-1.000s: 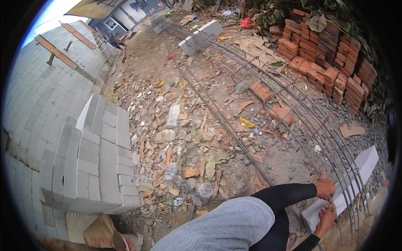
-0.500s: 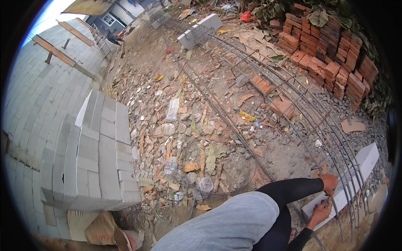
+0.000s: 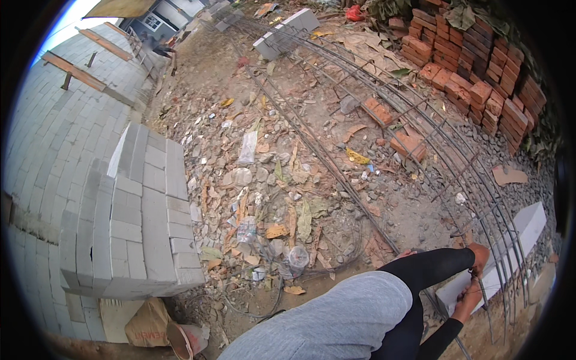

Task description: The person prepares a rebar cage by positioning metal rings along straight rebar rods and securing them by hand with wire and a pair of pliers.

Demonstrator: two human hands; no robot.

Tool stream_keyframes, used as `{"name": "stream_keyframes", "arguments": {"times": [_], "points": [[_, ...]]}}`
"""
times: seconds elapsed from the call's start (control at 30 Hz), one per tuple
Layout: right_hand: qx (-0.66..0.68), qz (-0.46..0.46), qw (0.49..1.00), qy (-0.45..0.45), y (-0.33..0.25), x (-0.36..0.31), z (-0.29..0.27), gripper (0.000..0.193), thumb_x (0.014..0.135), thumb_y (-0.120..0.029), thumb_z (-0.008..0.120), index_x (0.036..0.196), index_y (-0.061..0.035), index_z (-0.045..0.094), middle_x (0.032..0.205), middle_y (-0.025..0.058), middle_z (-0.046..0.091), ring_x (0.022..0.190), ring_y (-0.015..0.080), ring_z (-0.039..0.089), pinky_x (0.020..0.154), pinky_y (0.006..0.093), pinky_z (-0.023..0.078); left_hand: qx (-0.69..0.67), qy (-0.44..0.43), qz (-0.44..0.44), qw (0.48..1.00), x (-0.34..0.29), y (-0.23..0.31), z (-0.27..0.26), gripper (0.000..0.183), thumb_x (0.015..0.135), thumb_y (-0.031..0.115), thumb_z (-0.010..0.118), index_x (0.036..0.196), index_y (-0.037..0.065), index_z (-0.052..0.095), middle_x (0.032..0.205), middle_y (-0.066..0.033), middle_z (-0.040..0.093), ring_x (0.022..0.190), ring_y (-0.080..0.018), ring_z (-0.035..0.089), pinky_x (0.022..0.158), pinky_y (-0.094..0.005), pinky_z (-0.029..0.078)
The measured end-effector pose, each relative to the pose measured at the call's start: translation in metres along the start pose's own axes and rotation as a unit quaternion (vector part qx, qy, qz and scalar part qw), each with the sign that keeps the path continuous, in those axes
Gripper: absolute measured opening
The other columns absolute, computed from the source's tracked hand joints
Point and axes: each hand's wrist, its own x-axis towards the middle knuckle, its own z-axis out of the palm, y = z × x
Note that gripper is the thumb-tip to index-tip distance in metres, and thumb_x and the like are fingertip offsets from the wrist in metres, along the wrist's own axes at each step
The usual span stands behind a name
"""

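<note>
Two bare hands at the near end of a rebar cage

At far left a grey block wall [image 3: 90, 132] runs out past the dark lens rim. Before it stands a stack of grey blocks [image 3: 157, 210]; below, a brown paper sack [image 3: 147, 324] is partly tucked behind an open-mouthed container [image 3: 186, 341], whose lower part is cut off. Farther up, a distant person [image 3: 157, 47] is too blurred to make out.

Over the rubble lie long loose bars [image 3: 324, 165], their near end hidden behind the wearer's black-sleeved arm and grey shirt [image 3: 324, 318]. The rebar cage [image 3: 408, 113] stretches from the far grey block [image 3: 285, 33] down to the lower right, passing over loose red bricks.

At its near end the left hand [image 3: 479, 258] curls over a bar, just above the right hand [image 3: 468, 297], whose fingers are bent in. The fingertips are hidden, so I cannot tell what either pinches. A long pale block [image 3: 528, 222] lies beneath the bars, partly covered by them and the hands. Stacked red bricks [image 3: 462, 48] fade into the rim at upper right.
</note>
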Motion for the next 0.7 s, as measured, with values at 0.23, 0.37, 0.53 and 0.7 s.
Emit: {"name": "stream_keyframes", "arguments": {"times": [0.23, 0.37, 0.53, 0.7], "points": [[0.147, 0.082, 0.986, -0.020, 0.007, 0.013, -0.013, 0.022, 0.087, -0.032, 0.075, 0.099, -0.0148, 0.067, 0.063, -0.0097, 0.041, 0.050, 0.0024, 0.038, 0.044, 0.0185, 0.030, -0.002, -0.041, -0.015, 0.999, -0.001, -0.002, 0.001, 0.045, 0.060, 0.045, 0.090, 0.075, 0.005, 0.076, 0.075, -0.0102, 0.072, 0.072, -0.0264, 0.072, 0.063, -0.0403, 0.054], [0.168, 0.101, 0.979, -0.061, 0.004, 0.003, -0.019, 0.026, 0.087, -0.035, 0.075, 0.103, -0.0174, 0.065, 0.063, -0.0110, 0.041, 0.048, 0.0007, 0.036, 0.042, 0.0182, 0.030, -0.013, -0.043, 0.005, 0.999, -0.006, 0.003, 0.000, 0.046, 0.060, 0.045, 0.089, 0.075, 0.004, 0.076, 0.075, -0.0125, 0.072, 0.074, -0.0277, 0.072, 0.065, -0.0403, 0.054], [0.172, 0.119, 0.972, -0.106, -0.007, -0.009, -0.032, 0.019, 0.095, -0.036, 0.065, 0.106, -0.0197, 0.064, 0.058, -0.0128, 0.033, 0.042, 0.0007, 0.027, 0.037, 0.0173, 0.023, 0.016, -0.012, 0.039, 0.999, -0.011, 0.020, -0.004, 0.052, 0.062, 0.048, 0.084, 0.079, 0.000, 0.075, 0.082, -0.0169, 0.072, 0.079, -0.0328, 0.072, 0.071, -0.0426, 0.055], [0.147, 0.009, 0.982, -0.119, -0.010, -0.025, 0.013, 0.026, 0.100, -0.027, 0.055, 0.099, -0.0026, 0.065, 0.060, -0.0003, 0.043, 0.042, 0.0119, 0.038, 0.039, 0.0301, 0.031, -0.092, -0.143, 0.046, 0.984, -0.009, -0.023, -0.032, 0.035, 0.083, 0.040, 0.074, 0.087, 0.006, 0.079, 0.071, -0.0088, 0.072, 0.067, -0.0181, 0.072, 0.058, -0.0331, 0.052]]}}
